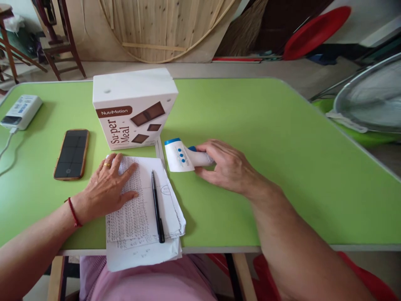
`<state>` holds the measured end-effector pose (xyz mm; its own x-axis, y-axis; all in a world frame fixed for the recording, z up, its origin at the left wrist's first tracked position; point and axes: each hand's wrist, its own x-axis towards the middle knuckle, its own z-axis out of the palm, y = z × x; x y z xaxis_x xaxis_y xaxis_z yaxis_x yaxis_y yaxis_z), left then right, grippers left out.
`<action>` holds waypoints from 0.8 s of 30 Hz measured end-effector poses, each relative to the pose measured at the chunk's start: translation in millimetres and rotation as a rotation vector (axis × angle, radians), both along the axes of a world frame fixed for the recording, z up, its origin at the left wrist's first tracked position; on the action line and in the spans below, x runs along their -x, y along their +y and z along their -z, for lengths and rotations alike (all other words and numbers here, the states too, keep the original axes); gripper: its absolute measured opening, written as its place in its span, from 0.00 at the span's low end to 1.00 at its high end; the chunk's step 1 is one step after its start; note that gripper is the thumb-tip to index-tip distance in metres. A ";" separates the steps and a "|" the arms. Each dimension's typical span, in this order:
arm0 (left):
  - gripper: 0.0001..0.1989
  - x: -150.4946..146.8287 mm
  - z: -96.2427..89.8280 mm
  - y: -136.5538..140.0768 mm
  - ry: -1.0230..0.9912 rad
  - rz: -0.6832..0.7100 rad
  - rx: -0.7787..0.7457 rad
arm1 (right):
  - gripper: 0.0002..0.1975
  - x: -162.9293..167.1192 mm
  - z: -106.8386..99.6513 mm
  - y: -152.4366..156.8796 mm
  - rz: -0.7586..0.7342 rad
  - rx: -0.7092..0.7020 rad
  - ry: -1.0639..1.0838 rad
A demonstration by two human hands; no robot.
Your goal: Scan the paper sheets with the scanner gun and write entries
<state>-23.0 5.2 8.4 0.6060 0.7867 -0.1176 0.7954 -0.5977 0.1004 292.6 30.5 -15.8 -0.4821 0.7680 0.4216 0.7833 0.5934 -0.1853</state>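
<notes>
My right hand (228, 167) grips the handle of a white infrared thermometer (179, 155) with blue buttons and a blue end, lying on its side at or just above the green table. On a stack of handwritten papers (134, 217), my left hand (111, 186) rests flat with its fingers spread. A black pen (157, 209) lies along the right part of the top sheets. Behind the papers stands a white box (135, 113) printed with brown chocolate pieces. The lower edge of the stack hangs over the table's front edge.
The green table (300, 179) spreads to both sides. At the left lie a phone (71, 154) in a brown case and a white power bank (21, 111) with a cable. Beyond the right edge is a fan (372, 96); a wooden chair (61, 46) stands behind.
</notes>
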 end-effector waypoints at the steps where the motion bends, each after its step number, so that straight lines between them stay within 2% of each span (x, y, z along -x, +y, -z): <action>1: 0.33 -0.3 -0.5 -0.7 0.001 0.001 0.003 | 0.10 1.1 1.0 0.1 -0.009 -0.001 0.009; 4: 0.33 -1.5 -1.1 -2.0 -0.003 0.006 -0.005 | 0.10 5.8 3.5 -1.6 0.014 0.052 0.075; 10: 0.31 -2.9 1.7 -1.3 -0.020 0.036 -0.023 | 0.11 26.5 3.9 -12.8 0.194 0.259 0.362; 16: 0.31 -2.8 15.6 9.7 -0.148 -0.009 -0.060 | 0.11 35.2 9.9 -5.1 0.271 0.268 0.428; 19: 0.28 0.1 22.2 18.5 -0.206 0.036 -0.078 | 0.14 31.7 11.0 1.2 0.327 0.248 0.439; 24: 0.33 6.7 21.5 25.8 -0.274 0.099 0.021 | 0.18 29.4 9.9 0.0 0.343 0.280 0.500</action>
<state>-29.7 31.0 -13.1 0.6911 0.7214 0.0451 0.6749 -0.6664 0.3168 263.2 30.6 -25.7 0.0103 0.9560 0.2931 0.6988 0.2028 -0.6860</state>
